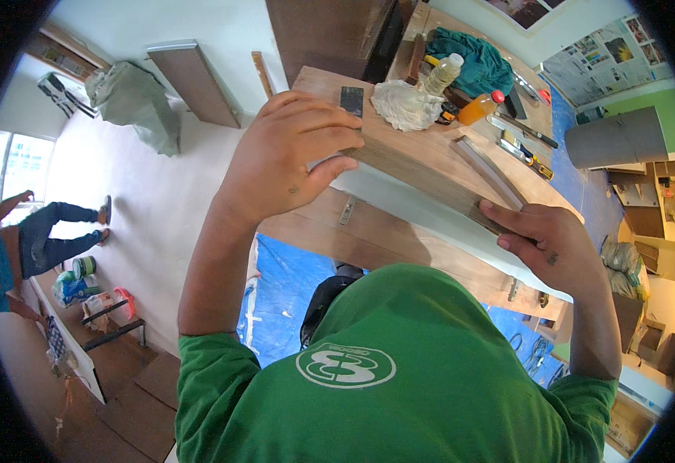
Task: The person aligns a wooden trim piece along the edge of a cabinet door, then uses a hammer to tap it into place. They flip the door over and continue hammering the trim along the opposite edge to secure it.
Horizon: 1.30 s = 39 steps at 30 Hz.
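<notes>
A long board with a brown wood-grain edge and a white face stands tilted on edge in front of me, across a wooden worktop. My left hand is closed on its left end, the thumb against the near side and the fingers over the top. Near the other end, my right hand grips the board between thumb and fingers; part of that grip is hidden. A small dark rectangular piece lies just beyond my left fingertips. Behind the board, close to my right hand, rests a narrow metal-edged strip.
On the worktop sit a white cloth, a clear bottle, an orange drink bottle, a tape measure, a level and a teal cloth. Another person is at far left. Blue sheeting covers the floor below.
</notes>
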Available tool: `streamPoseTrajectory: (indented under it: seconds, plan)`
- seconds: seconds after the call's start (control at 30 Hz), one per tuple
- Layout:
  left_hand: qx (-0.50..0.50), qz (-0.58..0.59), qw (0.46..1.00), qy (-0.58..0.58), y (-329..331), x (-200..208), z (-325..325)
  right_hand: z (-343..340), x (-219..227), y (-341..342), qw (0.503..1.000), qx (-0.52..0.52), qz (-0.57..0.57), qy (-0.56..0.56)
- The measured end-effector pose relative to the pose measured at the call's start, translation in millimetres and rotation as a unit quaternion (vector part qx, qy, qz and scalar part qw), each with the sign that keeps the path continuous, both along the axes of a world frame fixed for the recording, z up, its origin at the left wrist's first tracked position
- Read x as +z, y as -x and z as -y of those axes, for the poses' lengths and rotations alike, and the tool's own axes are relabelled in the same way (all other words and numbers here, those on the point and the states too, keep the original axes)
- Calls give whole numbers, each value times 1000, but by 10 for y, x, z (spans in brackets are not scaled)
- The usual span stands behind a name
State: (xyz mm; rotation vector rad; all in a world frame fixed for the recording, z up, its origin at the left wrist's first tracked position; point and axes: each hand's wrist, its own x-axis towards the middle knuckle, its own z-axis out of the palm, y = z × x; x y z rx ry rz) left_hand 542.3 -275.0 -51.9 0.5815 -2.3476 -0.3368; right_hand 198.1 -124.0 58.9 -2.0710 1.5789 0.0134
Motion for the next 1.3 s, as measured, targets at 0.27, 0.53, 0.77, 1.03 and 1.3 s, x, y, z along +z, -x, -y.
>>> streamPoseTrajectory:
  seconds: [0.27, 0.53, 0.77, 1.03, 1.3]
  plan:
    - [-14, -72, 993, -94, -115, -189, 42, 4, 0, -7, 1000, -16, -1, -5]
    - [-9, -80, 991, -103, -98, -224, 34, 6, -5, 9, 1000, -12, 11, 0]
    - [3, -99, 988, -115, -52, -211, 11, 17, -32, 33, 999, -8, 31, 8]
    - [47, -13, 996, 75, 118, 4, -63, 18, -46, 40, 999, -18, 26, 4]
    - [-22, -47, 998, -21, 253, -140, -50, 30, -16, 52, 999, 0, 21, 24]
